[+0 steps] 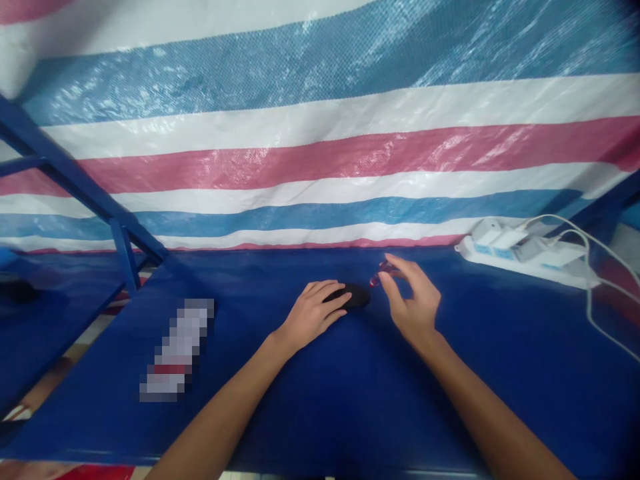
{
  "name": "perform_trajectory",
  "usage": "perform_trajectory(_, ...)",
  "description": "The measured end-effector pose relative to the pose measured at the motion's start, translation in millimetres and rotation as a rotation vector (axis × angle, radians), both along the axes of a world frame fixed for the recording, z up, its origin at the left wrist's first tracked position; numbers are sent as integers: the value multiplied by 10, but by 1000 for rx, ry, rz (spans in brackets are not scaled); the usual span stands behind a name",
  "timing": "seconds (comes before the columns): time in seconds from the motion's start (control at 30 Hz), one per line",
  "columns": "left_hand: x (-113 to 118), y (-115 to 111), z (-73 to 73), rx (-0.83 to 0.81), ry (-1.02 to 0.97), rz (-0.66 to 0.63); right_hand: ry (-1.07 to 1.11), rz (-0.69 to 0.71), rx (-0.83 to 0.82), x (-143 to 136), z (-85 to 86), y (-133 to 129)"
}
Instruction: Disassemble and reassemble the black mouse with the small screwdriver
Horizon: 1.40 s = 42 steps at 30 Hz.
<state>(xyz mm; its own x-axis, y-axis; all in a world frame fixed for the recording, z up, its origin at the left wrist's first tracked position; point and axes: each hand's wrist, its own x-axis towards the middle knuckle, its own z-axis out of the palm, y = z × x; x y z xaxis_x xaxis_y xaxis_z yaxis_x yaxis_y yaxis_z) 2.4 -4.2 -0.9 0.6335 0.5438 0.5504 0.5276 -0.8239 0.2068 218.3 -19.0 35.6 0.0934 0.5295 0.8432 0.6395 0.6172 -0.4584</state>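
Note:
A black, rounded computer mouse (358, 296) lies on the blue tabletop (320, 413). My left hand (315, 310) reaches over its left end, with the fingers and thumb closed around it. Just right of the mouse, my right hand (414, 293) is raised a little above the table. Between its thumb and fingertips it pinches a small, shiny dark red thing (375, 282), mostly covered by the fingers; its kind cannot be made out. The lower end of this red thing is close to the mouse's right end, and I cannot tell whether they touch.
On the right stands a white power strip (530, 257) with plugged-in chargers and white cables (590, 307). A blurred-out pale, flat item (177, 350) lies on the left. Blue metal frame bars (85, 180) rise at the left, and a striped plastic sheet (300, 160) hangs behind.

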Motion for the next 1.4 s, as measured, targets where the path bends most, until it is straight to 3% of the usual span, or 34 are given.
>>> perform_trajectory(0.73, 6, 0, 2, -11, -12, 3, -21, -45, -1, -6, 16, -5)
perform_trajectory(1.03, 2, -3, 3, -14, -1, 7, 162, 26, -4, -27, -58, 10)
perform_trajectory(1.4, 4, -3, 12, -13, -10, 1, 49, 7, -25, -4, -8, -19)
